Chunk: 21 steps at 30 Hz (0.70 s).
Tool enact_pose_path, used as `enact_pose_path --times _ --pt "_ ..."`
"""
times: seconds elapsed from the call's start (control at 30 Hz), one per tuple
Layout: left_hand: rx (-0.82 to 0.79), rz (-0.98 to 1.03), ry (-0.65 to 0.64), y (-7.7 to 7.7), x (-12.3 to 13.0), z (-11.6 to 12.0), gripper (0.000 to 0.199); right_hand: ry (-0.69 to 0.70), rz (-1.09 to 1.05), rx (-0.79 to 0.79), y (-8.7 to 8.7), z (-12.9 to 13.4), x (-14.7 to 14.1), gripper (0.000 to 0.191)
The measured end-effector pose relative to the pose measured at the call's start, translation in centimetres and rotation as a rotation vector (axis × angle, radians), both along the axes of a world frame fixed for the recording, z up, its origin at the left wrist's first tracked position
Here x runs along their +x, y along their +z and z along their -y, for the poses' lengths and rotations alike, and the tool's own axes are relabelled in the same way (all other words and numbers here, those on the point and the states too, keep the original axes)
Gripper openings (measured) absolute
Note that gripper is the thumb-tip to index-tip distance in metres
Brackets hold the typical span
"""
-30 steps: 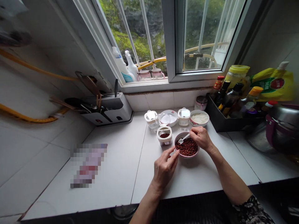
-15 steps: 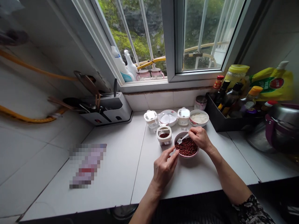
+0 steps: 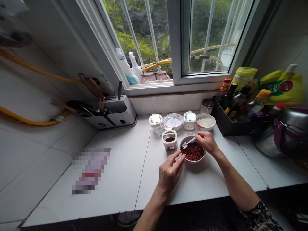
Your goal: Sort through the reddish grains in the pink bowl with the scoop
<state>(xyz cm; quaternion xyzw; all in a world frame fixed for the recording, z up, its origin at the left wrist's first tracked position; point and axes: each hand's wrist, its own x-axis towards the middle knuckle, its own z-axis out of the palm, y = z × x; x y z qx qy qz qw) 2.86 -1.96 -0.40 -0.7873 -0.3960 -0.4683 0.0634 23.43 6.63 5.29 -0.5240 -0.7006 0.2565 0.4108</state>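
Note:
A small bowl (image 3: pixel 193 162) full of dark red-brown grains that look like Sichuan peppercorns (image 3: pixel 193 152) stands on the counter. My left hand (image 3: pixel 169 172) grips its near-left rim between thumb and fingers. In my right hand (image 3: pixel 207 143), above the bowl's right rim, is a small white plastic spoon (image 3: pixel 187 143). The spoon's scoop points left, over the peppercorns, and seems to carry nothing. Just left of the bowl stands a clear jar (image 3: pixel 169 140) with a cream-rimmed lid, partly filled with the same grains.
Behind are two lidded clear jars (image 3: pixel 156 123) (image 3: pixel 189 120), a bowl of white powder (image 3: pixel 173 122) and a bowl of white granules (image 3: pixel 205 122). A black box of bottles (image 3: pixel 225 123) and a metal pot (image 3: pixel 292 128) stand right. A knife and utensil holder (image 3: pixel 120 110) stands left; a blurred packet (image 3: pixel 92 170) lies nearer.
Hardly anything differs. Both hands keep their places at the bowl, and the spoon stays over the peppercorns; the whole view has shifted very slightly.

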Motion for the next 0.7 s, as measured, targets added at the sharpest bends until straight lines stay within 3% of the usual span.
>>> enact_pose_path --times 0.23,0.37,0.5,0.7 --pt "-0.007 0.009 0.004 0.0 0.0 0.0 0.028 -0.048 -0.216 -0.151 0.1 -0.2 0.2 0.025" --pt "0.000 0.006 0.000 0.1 0.1 0.0 0.027 -0.066 -0.256 -0.127 0.6 -0.4 -0.5 0.027" --pt "-0.004 0.004 -0.003 0.2 0.1 0.0 0.027 -0.085 -0.141 0.010 1.9 -0.1 -2.3 0.030" --pt "0.024 0.004 0.012 0.1 0.2 0.0 0.027 0.018 0.254 0.461 3.0 1.4 -4.9 0.031"
